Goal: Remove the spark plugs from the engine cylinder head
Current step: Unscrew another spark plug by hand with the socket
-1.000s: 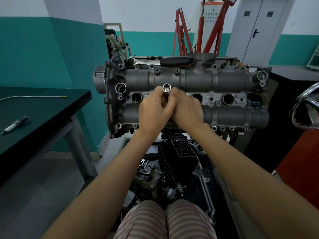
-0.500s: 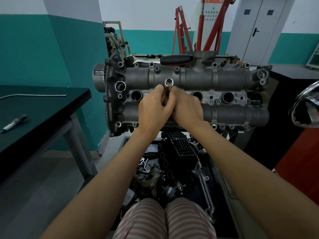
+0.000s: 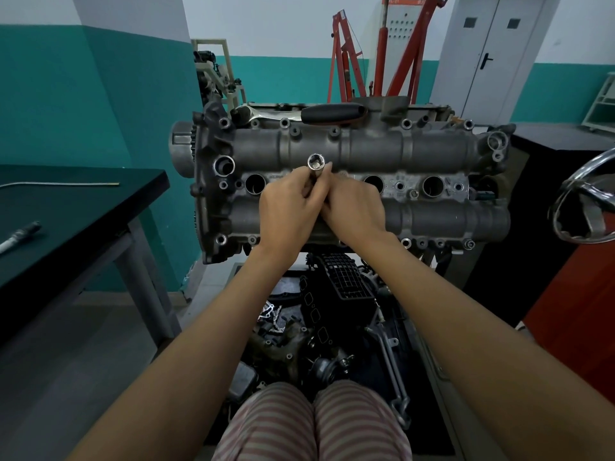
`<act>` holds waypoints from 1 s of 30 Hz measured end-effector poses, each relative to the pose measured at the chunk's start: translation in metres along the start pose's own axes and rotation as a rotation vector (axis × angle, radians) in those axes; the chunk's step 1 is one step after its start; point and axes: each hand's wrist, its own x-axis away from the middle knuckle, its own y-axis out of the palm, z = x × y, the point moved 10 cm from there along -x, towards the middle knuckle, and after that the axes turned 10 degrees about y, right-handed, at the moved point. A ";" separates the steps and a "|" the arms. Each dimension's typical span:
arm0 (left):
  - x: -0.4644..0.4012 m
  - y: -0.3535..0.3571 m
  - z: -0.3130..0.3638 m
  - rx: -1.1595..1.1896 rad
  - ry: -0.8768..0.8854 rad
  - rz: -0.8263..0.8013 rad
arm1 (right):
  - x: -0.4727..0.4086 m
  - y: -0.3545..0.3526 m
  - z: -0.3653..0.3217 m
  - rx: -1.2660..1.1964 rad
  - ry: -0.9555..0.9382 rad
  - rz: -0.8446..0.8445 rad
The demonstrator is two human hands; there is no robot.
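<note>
Spark-plug socket, long chrome tube (image 3: 314, 165), gripped by left hand (image 3: 288, 212) and right hand (image 3: 354, 209) over grey cylinder head (image 3: 432, 151), likely for lifting a plug out.

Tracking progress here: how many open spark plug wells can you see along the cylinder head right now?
3: one round dark well left of the hands, two more to their right on the grey metal cylinder head. Another may be hidden beneath the hands, where the silver socket tube stands.
</note>
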 end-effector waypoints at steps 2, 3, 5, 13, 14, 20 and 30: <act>0.000 0.000 0.002 -0.008 0.010 -0.012 | -0.001 0.002 0.000 0.026 -0.003 -0.010; 0.000 0.000 0.003 -0.014 0.011 -0.016 | -0.001 0.003 -0.001 0.039 -0.005 -0.014; 0.001 0.001 0.002 -0.016 0.001 -0.021 | 0.000 0.005 -0.001 0.059 -0.012 -0.019; 0.002 0.001 -0.005 -0.002 -0.048 -0.023 | -0.002 0.004 0.000 0.023 0.010 -0.009; 0.002 0.001 -0.005 0.001 -0.049 -0.019 | -0.002 0.003 0.000 0.031 0.011 0.003; 0.000 -0.001 0.001 0.004 -0.003 0.000 | 0.000 -0.001 0.001 -0.049 0.003 0.018; 0.002 0.001 -0.002 -0.020 -0.042 -0.025 | -0.002 0.004 0.001 0.039 0.010 -0.001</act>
